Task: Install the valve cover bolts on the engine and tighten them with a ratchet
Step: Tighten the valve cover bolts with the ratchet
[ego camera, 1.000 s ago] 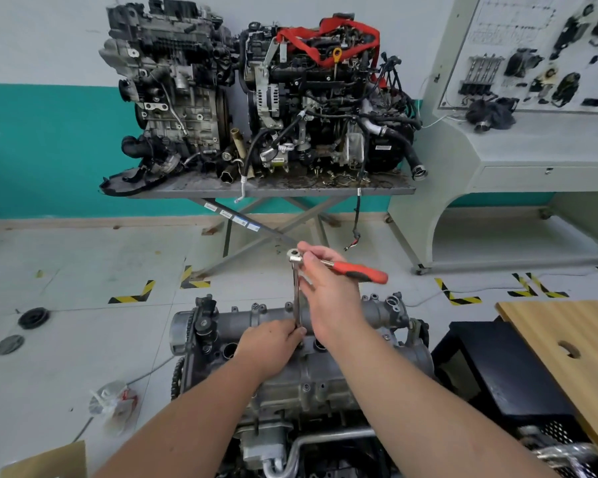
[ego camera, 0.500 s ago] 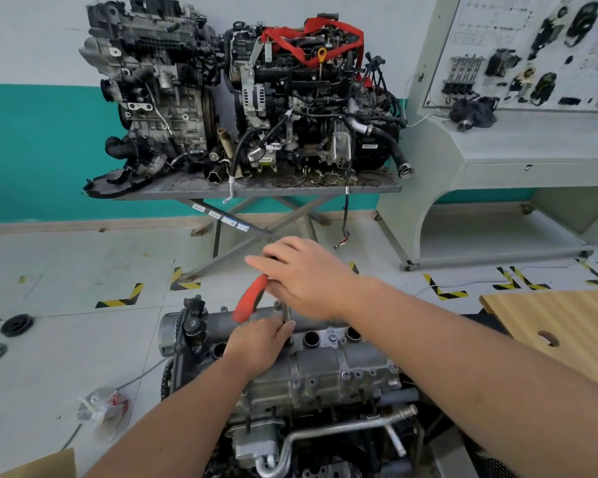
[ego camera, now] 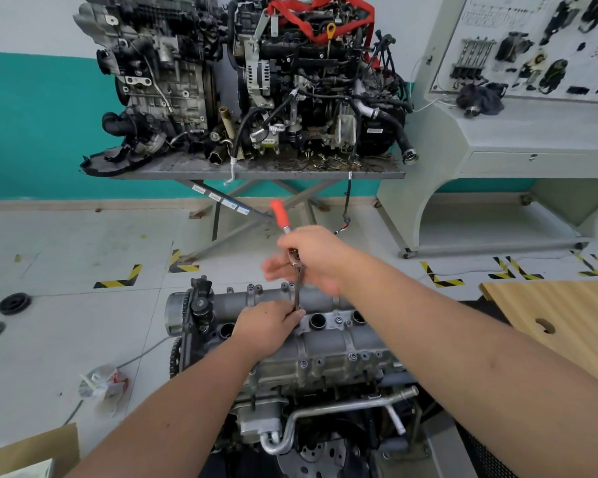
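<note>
From the head view, the engine (ego camera: 325,353) sits low in the centre, its grey valve cover (ego camera: 339,343) facing up, and everything else is placed from there. Over the cover's far-left part, the right hand (ego camera: 316,258) grips the head end of the ratchet (ego camera: 292,250), fingers clamped round the metal neck. The orange handle (ego camera: 279,211) points up and away from the engine. A slim extension bar (ego camera: 298,291) drops from the ratchet head down to the cover. The left hand (ego camera: 268,326) rests on the cover at the foot of that bar, its fingers (ego camera: 296,316) curled in and pinching the lower end; the socket and the bolt under it are hidden, so whether the bolt is seated cannot be told. Several bolts (ego camera: 353,356) already stand in the cover's near flange.

Beyond the engine stands a bench (ego camera: 263,174) carrying two more engines, and to the engine's right lies a wooden board (ego camera: 567,319).

The step in hand looks like running down one bolt. To do it well, the bar should stay square to the cover, steadied low by the left hand, so the socket does not tip off. Holding near the ratchet head suits fast, light spinning. For final tightening the right hand would do better out on the orange handle, pulling smoothly and stopping once snug, since a light alloy cover strips easily.
</note>
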Demonstrator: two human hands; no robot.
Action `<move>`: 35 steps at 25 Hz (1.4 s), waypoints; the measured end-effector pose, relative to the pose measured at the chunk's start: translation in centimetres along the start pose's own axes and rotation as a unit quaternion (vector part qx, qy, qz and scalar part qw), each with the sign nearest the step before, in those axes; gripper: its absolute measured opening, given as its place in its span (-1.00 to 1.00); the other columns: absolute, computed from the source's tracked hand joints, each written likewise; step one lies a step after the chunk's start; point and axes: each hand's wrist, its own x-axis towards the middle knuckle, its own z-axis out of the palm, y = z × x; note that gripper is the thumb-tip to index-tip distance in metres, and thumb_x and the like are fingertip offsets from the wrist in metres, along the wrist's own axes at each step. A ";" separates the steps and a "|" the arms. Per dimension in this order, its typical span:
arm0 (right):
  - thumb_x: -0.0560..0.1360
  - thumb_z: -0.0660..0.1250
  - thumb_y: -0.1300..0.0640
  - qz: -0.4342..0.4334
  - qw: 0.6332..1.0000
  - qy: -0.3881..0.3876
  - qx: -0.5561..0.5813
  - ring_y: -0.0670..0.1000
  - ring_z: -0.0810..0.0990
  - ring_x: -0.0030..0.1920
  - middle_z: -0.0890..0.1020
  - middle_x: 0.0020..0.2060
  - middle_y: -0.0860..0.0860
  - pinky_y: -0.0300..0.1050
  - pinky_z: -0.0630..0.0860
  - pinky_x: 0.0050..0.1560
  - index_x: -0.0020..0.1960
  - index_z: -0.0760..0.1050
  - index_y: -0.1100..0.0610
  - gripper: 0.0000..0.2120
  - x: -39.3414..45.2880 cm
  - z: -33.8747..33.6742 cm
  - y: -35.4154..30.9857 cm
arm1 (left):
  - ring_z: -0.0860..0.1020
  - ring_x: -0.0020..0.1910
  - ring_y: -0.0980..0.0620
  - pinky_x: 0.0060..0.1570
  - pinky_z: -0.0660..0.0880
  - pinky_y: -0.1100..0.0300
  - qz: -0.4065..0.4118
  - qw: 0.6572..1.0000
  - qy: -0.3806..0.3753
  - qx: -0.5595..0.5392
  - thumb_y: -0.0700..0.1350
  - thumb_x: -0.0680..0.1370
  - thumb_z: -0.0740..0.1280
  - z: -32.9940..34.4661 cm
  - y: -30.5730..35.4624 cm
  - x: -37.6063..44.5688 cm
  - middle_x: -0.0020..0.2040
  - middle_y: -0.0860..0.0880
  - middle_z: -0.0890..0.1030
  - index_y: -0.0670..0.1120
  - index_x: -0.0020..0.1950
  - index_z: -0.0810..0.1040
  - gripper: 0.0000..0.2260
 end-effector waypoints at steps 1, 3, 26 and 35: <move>0.63 0.14 0.29 -0.003 0.988 0.020 0.154 0.07 0.72 -0.21 0.71 -0.28 0.06 -0.12 0.39 -0.14 -0.07 0.35 0.16 -0.88 -0.1 0.2 0.7 | 0.56 -0.10 -0.02 -0.18 0.31 0.07 -0.006 1.000 -0.001 -0.008 0.23 0.65 0.07 0.1 -0.1 0.0 -0.23 0.11 0.55 0.07 -0.16 0.49 -0.64; 0.61 0.22 0.35 -0.043 0.922 0.077 0.378 0.08 0.69 -0.12 0.70 -0.23 0.05 -0.16 0.41 -0.16 -0.12 0.34 0.07 -0.78 -0.2 0.4 2.2 | 0.55 -0.16 -0.05 -0.21 0.34 0.07 -0.025 0.999 -0.002 -0.028 0.24 0.65 0.07 0.1 -0.3 0.1 -0.31 0.09 0.51 0.04 -0.30 0.37 -0.58; 0.63 0.24 -0.08 -0.118 0.967 0.037 0.223 -0.01 0.69 0.07 0.70 0.11 0.01 0.18 0.37 0.31 -0.03 0.65 -0.02 -0.75 -0.8 -1.4 5.1 | 0.55 -0.16 -0.01 -0.23 0.38 0.10 -0.012 0.998 0.023 -0.053 0.24 0.65 0.06 0.1 0.0 0.2 -0.24 0.03 0.59 0.00 -0.17 0.48 -0.59; 0.63 0.24 -0.08 -0.105 0.960 0.052 0.255 -0.01 0.69 0.01 0.71 0.08 0.00 0.10 0.44 0.12 -0.16 0.69 -0.07 -0.68 -0.7 -1.7 5.0 | 0.54 -0.20 0.01 -0.26 0.36 0.11 -0.016 0.997 0.032 -0.065 0.24 0.65 0.08 0.1 0.1 0.1 -0.29 0.06 0.56 0.06 -0.23 0.45 -0.61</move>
